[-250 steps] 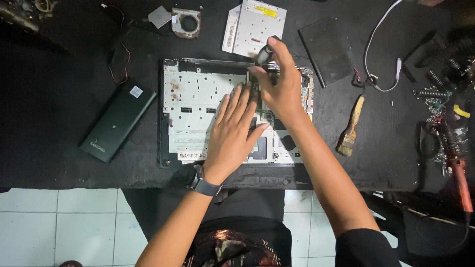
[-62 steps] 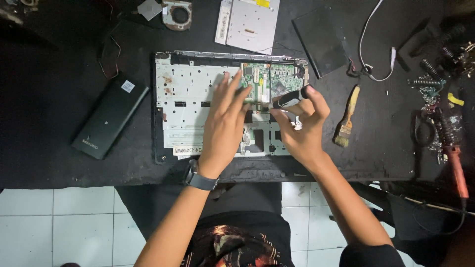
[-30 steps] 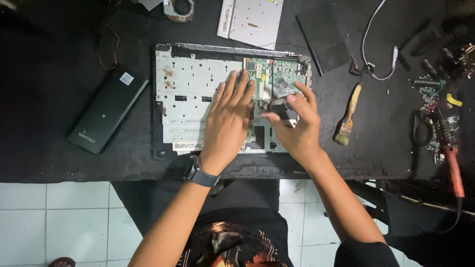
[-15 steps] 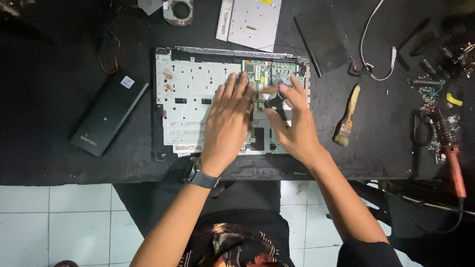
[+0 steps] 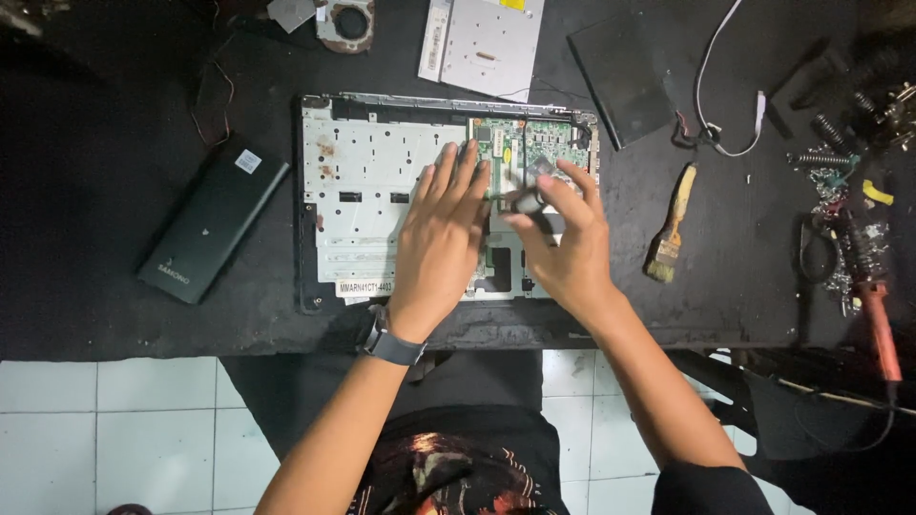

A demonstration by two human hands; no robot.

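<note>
An opened laptop base [image 5: 363, 191] with a silver metal plate lies on the black bench. A green circuit board [image 5: 544, 143] shows at its upper right. My left hand [image 5: 439, 238] rests flat on the plate, fingers spread, tips beside the board; a dark watch sits on that wrist. My right hand [image 5: 563, 243] grips a black-handled screwdriver [image 5: 530, 202] with its tip pointing down at the board's lower edge.
A dark flat battery pack [image 5: 212, 222] lies left of the laptop. An optical drive [image 5: 482, 43], a fan [image 5: 343, 21] and a black cover [image 5: 620, 86] lie behind it. A paintbrush [image 5: 670, 229], a white cable [image 5: 711, 105], springs and a soldering iron [image 5: 878, 305] are on the right.
My right hand has swung the screwdriver from a sideways hold to a tip-down hold over the board. My left hand stays pressed on the plate.
</note>
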